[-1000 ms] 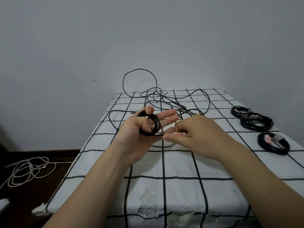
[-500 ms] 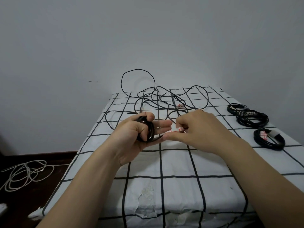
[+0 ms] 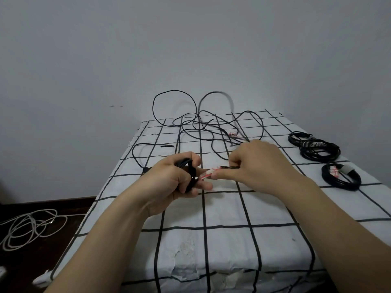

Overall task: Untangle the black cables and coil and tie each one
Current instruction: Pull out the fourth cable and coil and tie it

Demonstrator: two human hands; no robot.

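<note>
The left hand (image 3: 169, 182) is clenching the coil (image 3: 189, 171); the right hand (image 3: 261, 163), at its 3 o'clock, is pinching the tie (image 3: 207, 175). Slackening now risks loops springing apart.

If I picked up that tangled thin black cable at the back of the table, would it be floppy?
Probably floppy but springy: the tangled thin black cable holds tall arcs against the grey wall. Likely light, being so thin. Its crossed strands would probably drag along together.
</note>
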